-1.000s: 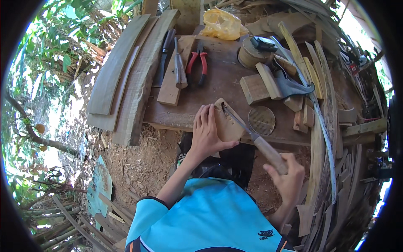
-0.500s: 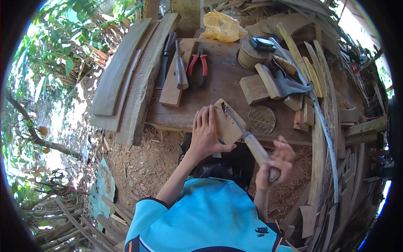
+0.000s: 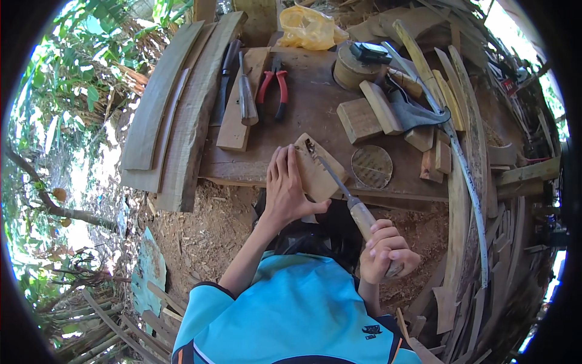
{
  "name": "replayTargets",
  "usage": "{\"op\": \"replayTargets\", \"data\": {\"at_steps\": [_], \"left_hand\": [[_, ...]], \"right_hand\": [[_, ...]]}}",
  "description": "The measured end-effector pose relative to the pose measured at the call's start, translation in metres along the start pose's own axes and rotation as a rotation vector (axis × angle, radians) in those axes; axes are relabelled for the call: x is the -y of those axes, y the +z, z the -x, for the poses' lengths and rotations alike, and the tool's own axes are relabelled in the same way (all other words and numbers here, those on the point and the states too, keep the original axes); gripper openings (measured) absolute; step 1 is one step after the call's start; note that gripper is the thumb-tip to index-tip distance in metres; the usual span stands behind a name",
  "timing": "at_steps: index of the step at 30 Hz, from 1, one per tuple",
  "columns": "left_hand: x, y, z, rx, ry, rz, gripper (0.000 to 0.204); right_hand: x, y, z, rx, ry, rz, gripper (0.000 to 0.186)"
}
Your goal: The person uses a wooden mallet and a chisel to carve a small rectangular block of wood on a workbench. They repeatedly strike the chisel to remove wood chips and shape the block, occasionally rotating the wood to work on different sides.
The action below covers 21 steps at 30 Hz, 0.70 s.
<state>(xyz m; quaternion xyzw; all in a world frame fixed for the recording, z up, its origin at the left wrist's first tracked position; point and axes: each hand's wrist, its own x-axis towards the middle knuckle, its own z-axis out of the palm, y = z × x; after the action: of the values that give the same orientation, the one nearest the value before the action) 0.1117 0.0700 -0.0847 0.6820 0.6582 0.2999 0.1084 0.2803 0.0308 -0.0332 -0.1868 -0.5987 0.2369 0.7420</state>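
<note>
A small wooden block (image 3: 316,176) lies at the table's near edge, with a dark, rough cut near its far left corner. My left hand (image 3: 287,191) rests against the block's left side, fingers stretched out and thumb spread along its near edge. In my right hand (image 3: 387,250) is the wooden handle of a chisel (image 3: 362,217), fingers wrapped round its end. The chisel's thin metal shaft slants far and left over the block. Its tip reaches toward the cut; whether it touches the wood is hard to tell.
On the table (image 3: 303,97) lie red-handled pliers (image 3: 273,88), another wooden-handled tool (image 3: 247,100) on a board, wood blocks (image 3: 359,120) and a round disc (image 3: 372,167). Long planks (image 3: 203,109) flank the left; a bent pole (image 3: 464,164) and wood strips the right. A yellow plastic bag (image 3: 309,27) sits behind.
My right hand's fingers, spread and blurred before, have closed round the chisel handle. The chisel's tip has drawn back a little from the far end of the cut. The whole view has shifted slightly.
</note>
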Motion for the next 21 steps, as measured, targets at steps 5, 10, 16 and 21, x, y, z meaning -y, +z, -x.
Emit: {"op": "replayTargets", "data": {"at_steps": [5,10,16,21], "left_hand": [[0.005,-0.001,0.01,-0.092,0.17,0.019,0.095],[0.034,0.019,0.012,-0.322,0.418,-0.007,0.051],[-0.014,0.03,0.007,-0.352,0.318,0.038,0.043],[-0.008,0.04,0.013,-0.393,0.349,-0.056,0.041]], "right_hand": [[-0.002,0.022,-0.026,-0.016,0.02,0.048,0.05],[-0.03,0.012,-0.06,0.421,-0.014,-0.152,0.04],[-0.014,0.034,-0.057,-0.122,0.126,-0.074,0.038],[0.003,0.013,-0.082,0.115,-0.242,-0.146,0.043]]}}
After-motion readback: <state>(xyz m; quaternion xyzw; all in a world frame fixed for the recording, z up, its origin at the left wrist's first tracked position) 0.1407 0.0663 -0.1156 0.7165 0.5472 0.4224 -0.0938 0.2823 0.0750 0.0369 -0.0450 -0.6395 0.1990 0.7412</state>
